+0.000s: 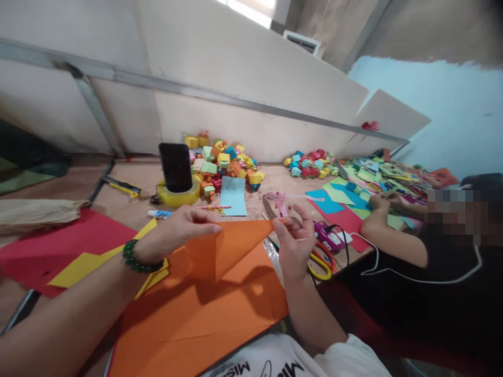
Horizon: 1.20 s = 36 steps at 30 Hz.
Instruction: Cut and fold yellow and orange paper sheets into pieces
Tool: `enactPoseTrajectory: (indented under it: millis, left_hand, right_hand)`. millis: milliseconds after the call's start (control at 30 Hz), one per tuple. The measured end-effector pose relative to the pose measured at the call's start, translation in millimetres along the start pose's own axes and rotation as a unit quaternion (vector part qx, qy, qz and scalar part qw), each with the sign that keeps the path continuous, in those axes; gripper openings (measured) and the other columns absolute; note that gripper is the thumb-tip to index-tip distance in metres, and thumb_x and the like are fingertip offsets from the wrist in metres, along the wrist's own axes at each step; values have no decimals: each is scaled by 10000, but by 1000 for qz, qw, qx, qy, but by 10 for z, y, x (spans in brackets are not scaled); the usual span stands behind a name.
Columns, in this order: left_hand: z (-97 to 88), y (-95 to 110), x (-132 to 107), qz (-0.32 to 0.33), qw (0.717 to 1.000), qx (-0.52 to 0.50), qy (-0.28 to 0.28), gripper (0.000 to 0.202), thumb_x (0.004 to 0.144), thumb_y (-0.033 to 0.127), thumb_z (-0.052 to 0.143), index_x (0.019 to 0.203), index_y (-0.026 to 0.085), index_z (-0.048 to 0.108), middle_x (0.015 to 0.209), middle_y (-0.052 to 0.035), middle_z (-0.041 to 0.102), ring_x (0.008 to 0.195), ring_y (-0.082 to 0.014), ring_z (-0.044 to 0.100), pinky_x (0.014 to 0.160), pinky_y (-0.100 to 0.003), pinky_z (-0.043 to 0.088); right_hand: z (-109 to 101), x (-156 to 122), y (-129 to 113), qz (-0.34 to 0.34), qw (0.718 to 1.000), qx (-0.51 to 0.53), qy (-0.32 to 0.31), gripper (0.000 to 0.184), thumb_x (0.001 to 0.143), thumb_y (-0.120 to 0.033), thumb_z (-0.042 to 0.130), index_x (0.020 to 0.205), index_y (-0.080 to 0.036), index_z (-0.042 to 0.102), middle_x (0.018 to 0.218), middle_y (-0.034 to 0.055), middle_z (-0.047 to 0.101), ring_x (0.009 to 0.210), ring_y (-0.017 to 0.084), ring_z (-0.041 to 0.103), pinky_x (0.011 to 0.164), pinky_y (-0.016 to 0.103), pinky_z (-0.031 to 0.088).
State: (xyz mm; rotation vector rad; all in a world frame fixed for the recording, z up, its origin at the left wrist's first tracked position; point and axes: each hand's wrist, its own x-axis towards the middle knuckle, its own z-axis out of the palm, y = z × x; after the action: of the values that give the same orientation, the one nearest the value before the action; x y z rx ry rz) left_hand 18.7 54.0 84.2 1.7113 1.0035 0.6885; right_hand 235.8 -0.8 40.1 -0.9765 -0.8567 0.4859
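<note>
A piece of orange paper [231,246], with a crease or fold running down it, is held up between my two hands. My left hand [184,230] pinches its upper left part between thumb and fingers; a green bead bracelet circles that wrist. At the upper right corner, my right hand [294,235] grips the paper between thumb and index finger, the other fingers curled loosely. Beneath lies a large orange sheet [204,324], with the shadows of my hands on it. Yellow paper strips [86,269] lie beside my left forearm.
Behind stand a phone [175,166] on a yellow tape roll [176,196] and a pile of small paper cubes [223,162]. Scissors [320,266], a pink glue gun [281,203] and a purple device [330,236] lie rightward. A co-worker [432,283] sits at right. Red paper [106,228] lies left.
</note>
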Motion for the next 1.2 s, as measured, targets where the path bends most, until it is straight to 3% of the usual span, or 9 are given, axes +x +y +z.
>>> enactPoseTrajectory:
  millis: [100, 267, 400, 600, 767, 1000, 1200]
  left_hand:
    - [-29, -86, 43, 22, 999, 29, -6, 339, 644, 526, 728, 564, 198, 696, 717, -40, 701, 850, -236, 619, 879, -351, 473]
    - [-53, -167, 85, 42, 999, 33, -8, 399, 636, 590, 742, 523, 213, 676, 821, -74, 743, 1101, -309, 583, 1086, -459, 324]
    - [-63, -180, 97, 53, 998, 33, -17, 404, 649, 602, 735, 542, 216, 688, 815, -69, 741, 1053, -293, 607, 1101, -456, 308]
    - [-72, -253, 114, 47, 998, 51, -13, 376, 688, 566, 722, 580, 206, 699, 816, -62, 733, 1106, -295, 578, 1048, -410, 370]
    - [-27, -202, 81, 6, 1000, -1, 0, 296, 652, 491, 738, 599, 201, 709, 733, -35, 698, 824, -214, 611, 762, -293, 479]
    - [3, -96, 33, -22, 999, -23, -5, 280, 616, 457, 721, 590, 180, 687, 604, 5, 591, 601, -130, 480, 575, -249, 365]
    - [-7, -51, 18, -10, 1000, -20, -14, 287, 615, 468, 721, 577, 187, 677, 628, 3, 612, 635, -141, 515, 633, -267, 407]
  right_hand:
    - [-35, 2, 47, 0, 1000, 1, -6, 498, 641, -250, 781, 1083, -211, 554, 663, -55, 655, 645, 120, 640, 654, 264, 511]
    - [-57, -2, 72, 20, 1000, 12, -9, 528, 635, -243, 791, 1110, -210, 561, 670, -59, 644, 659, 115, 636, 654, 253, 510]
    - [-57, 4, 75, 22, 1000, -2, -8, 537, 634, -250, 789, 1117, -212, 559, 662, -59, 640, 652, 118, 633, 665, 262, 509]
    - [-160, 57, 193, 77, 996, 39, -18, 488, 651, -232, 780, 1093, -213, 575, 678, -62, 634, 633, 97, 592, 676, 250, 482]
    - [-180, 94, 178, 142, 983, 115, -14, 445, 627, -250, 790, 1032, -193, 614, 585, -102, 516, 527, 53, 500, 556, 183, 407]
    - [-108, 54, 53, 105, 988, 113, 23, 431, 606, -268, 807, 983, -198, 608, 584, -106, 528, 537, 50, 528, 577, 180, 426]
    - [-89, 42, 34, 77, 991, 94, 48, 463, 590, -254, 809, 998, -196, 597, 529, -127, 505, 534, 64, 561, 576, 188, 434]
